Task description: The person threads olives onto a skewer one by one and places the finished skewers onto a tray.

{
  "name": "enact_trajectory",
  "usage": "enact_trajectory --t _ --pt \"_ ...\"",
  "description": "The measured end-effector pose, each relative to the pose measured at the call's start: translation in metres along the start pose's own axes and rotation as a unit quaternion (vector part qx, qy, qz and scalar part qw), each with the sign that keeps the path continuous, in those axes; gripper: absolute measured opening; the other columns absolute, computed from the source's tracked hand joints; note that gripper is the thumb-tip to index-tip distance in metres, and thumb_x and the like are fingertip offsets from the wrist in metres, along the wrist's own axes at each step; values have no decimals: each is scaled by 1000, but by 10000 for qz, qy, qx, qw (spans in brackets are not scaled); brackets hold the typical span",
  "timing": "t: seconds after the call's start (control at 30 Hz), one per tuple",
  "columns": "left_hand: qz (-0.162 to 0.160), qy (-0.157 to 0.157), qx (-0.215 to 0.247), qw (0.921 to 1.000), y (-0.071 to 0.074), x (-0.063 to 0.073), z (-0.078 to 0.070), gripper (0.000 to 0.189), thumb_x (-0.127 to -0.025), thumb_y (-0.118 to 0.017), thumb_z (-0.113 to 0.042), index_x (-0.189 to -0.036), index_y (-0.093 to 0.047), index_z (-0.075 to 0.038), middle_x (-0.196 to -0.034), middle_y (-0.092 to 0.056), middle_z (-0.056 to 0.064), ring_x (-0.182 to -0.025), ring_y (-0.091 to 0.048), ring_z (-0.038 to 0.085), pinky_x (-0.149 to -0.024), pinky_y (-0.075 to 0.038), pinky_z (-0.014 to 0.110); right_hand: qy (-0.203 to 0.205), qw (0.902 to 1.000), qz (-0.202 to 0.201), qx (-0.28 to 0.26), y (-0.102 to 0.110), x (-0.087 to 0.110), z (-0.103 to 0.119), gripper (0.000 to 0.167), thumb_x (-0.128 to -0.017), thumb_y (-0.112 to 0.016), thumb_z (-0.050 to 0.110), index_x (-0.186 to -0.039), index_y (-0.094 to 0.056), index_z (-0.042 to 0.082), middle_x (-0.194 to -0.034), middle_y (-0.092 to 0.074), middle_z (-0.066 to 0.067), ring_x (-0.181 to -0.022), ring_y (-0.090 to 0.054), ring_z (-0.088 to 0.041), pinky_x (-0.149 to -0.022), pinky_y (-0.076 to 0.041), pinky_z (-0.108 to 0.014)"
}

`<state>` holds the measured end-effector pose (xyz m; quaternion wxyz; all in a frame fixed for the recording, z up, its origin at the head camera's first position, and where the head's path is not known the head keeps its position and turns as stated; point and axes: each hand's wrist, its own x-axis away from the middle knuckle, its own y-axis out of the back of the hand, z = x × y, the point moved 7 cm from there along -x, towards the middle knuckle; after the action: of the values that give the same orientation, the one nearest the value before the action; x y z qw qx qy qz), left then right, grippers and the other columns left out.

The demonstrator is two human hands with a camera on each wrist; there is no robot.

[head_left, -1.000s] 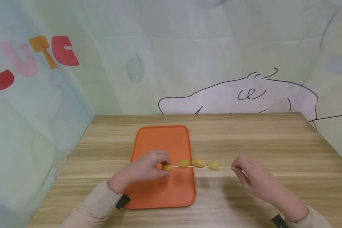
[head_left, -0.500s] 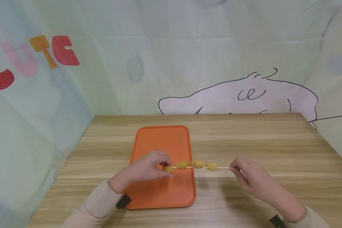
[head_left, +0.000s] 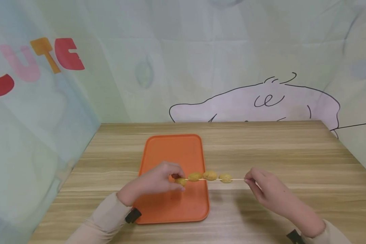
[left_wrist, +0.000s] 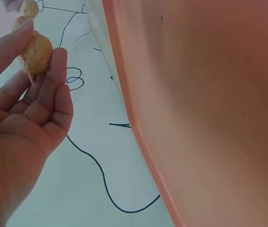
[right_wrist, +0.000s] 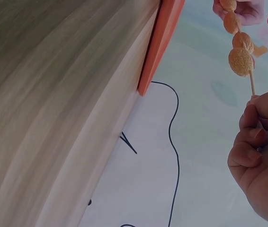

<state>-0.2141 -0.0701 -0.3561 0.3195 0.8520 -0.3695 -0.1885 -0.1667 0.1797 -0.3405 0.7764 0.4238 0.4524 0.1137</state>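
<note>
A thin wooden skewer (head_left: 238, 179) lies level in the air, running from one hand to the other, with several golden-brown, wrinkled oval balls threaded along it. My left hand (head_left: 158, 178) pinches the leftmost ball (left_wrist: 37, 53) between thumb and fingers. Below that ball the skewer's tip (left_wrist: 31, 80) pokes out a little in the left wrist view. At the opposite end, my right hand (head_left: 268, 189) pinches the bare stick between thumb and forefinger. The rightmost ball (right_wrist: 241, 62) sits a short stretch of bare stick away from those fingers.
Under the left hand an orange rectangular tray (head_left: 174, 149) with a low rim lies on the wood-grain table (head_left: 277, 142). A printed cloth backdrop (head_left: 183, 67) with cartoon lines and coloured letters hangs behind and to the left.
My right hand and the skewer have shifted slightly left. The leftmost ball has crept right with my left hand, so the gap to its neighbour is smaller.
</note>
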Motion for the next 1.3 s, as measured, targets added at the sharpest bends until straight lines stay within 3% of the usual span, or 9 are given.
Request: enact_trajectory --t 0.5,0.63,0.77,0.87,1.03,1.13,1.2,1.3 --pt "-43 -26 -18 10000 1 0 2 14 -80 -78 -9 -91 -70 -5 -88 -66 -3 -82 -62 5 -76 -54 27 45 10000 -45 19 -4 -1 2 38 -103 -32 34 -88 -55 8 -78 -58 6 -65 -43 3 -56 -36 -8" --pt "-172 128 -119 9997 4 2 7 16 -80 -78 -13 -93 -70 -8 -88 -66 -5 -83 -60 6 -78 -53 28 66 9999 -133 26 -6 -3 1 38 -103 -32 34 -88 -56 8 -77 -57 6 -65 -43 3 -56 -37 -10" --pt "-370 408 -261 9981 10 5 14 19 -80 -79 -17 -97 -70 -10 -91 -65 -8 -86 -59 7 -81 -52 30 -75 9999 -111 -4 -9 -7 -2 33 -103 -37 31 -89 -57 8 -76 -57 6 -64 -41 3 -53 -39 -14" --pt "-527 437 -392 9969 16 8 15 25 -82 -77 -19 -103 -69 -9 -95 -66 -6 -89 -59 10 -82 -52 36 -209 9997 -112 0 -11 -11 -4 24 -102 -45 24 -90 -57 7 -74 -56 6 -62 -40 4 -52 -39 -16" --pt "-833 604 -694 9923 24 13 19 46 -82 -77 -21 -122 -62 -3 -112 -65 6 -98 -60 19 -87 -50 46 -348 9992 -190 53 -16 -16 -7 16 -100 -52 15 -89 -57 4 -71 -53 6 -59 -39 3 -50 -38 -16" --pt "-1144 836 -785 9868 29 20 22 62 -81 -78 -20 -134 -52 -2 -128 -58 13 -108 -58 25 -90 -49 48 -668 9977 -91 71 -21 -19 -11 6 -92 -62 3 -88 -57 4 -72 -55 4 -60 -42 2 -51 -41 -18" --pt "-1371 991 -795 9824 32 27 24 68 -81 -79 -20 -139 -48 -4 -135 -53 13 -113 -55 28 -91 -48 50 -938 9956 28 31 -25 -21 -14 15 -83 -68 -6 -88 -58 4 -73 -56 3 -61 -44 1 -52 -43 -20" --pt "-1676 1149 -841 9755 37 37 27 70 -81 -78 -21 -141 -45 -6 -138 -50 13 -117 -53 30 -92 -47 52 -1296 9913 225 -62 -31 -25 -19 13 -85 -66 -6 -88 -59 4 -74 -56 2 -62 -44 0 -54 -44 -22"
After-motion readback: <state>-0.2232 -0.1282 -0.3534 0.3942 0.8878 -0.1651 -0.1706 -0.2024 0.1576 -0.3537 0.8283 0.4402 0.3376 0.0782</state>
